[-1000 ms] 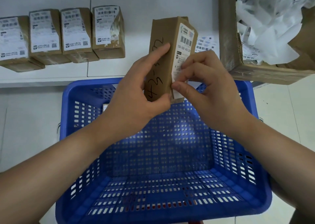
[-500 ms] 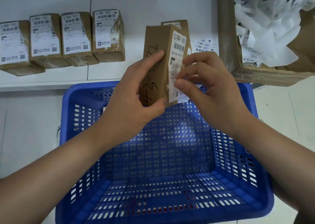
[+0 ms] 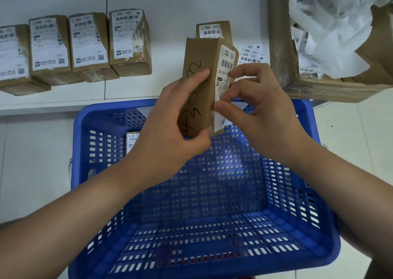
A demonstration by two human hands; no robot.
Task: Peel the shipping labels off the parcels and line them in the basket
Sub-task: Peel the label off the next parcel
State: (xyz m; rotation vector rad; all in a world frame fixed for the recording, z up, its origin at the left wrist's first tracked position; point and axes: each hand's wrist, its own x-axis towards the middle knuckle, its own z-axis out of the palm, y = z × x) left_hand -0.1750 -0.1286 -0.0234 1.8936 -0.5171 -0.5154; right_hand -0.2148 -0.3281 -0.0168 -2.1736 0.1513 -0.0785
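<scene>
Both forearms were bare from the near edge of the view up to the wrists, with no sleeve or cuff reaching into sight. The left hand point(image 3: 168, 130) and the right hand point(image 3: 261, 117) wore no gloves, rings, watch or bands. The visible fingernails were short and unpainted.

left hand point(image 3: 170, 127): gripping (thumb under) | right hand point(image 3: 259, 110): thumb and forefinger pinching

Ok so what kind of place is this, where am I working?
Probably a parcel sorting or returns station: a row of labelled parcels on a white table, a blue basket below it, and a carton stuffed with peeled label paper.
</scene>
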